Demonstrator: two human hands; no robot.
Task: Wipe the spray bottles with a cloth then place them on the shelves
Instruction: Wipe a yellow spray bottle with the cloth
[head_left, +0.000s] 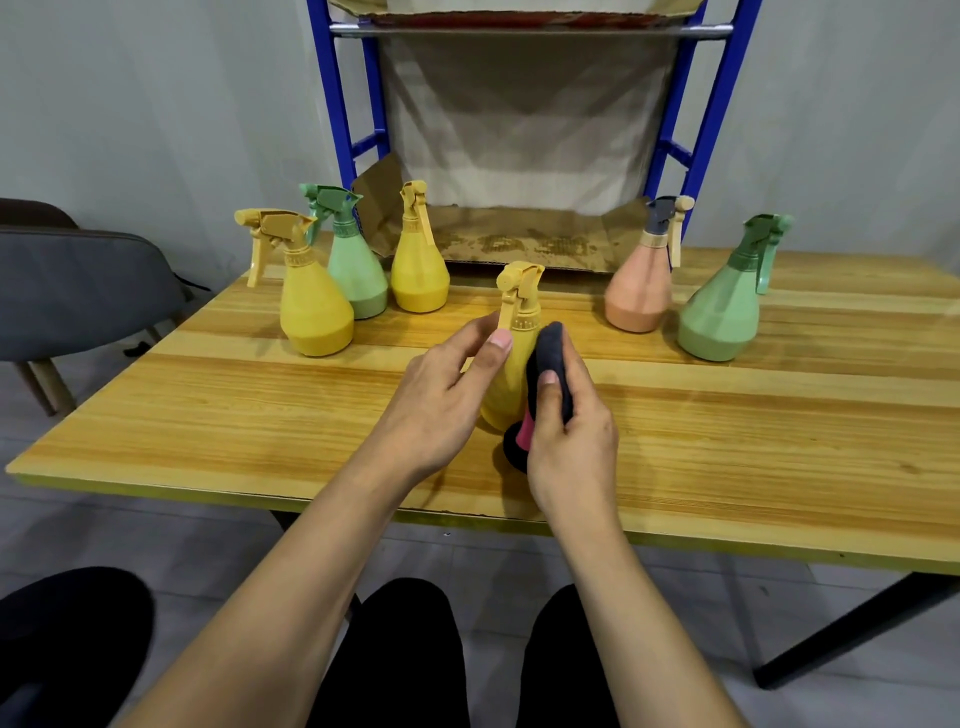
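Observation:
A yellow spray bottle (511, 364) stands upright at the middle of the wooden table (260, 415). My left hand (447, 400) grips its neck and shoulder from the left, thumb on top. My right hand (571, 441) holds a dark cloth with a pink patch (548, 374) pressed against the bottle's right side. Further back on the left stand a yellow bottle (311, 306), a green bottle (356, 270) and another yellow bottle (418, 265). At the right are a peach bottle (641, 291) and a green bottle (722, 312).
A blue metal shelf rack (701, 130) rises behind the table, its lower shelf lined with cardboard (519, 239) at table height. A grey chair (78, 291) sits at the left. My knees are below the table's front edge.

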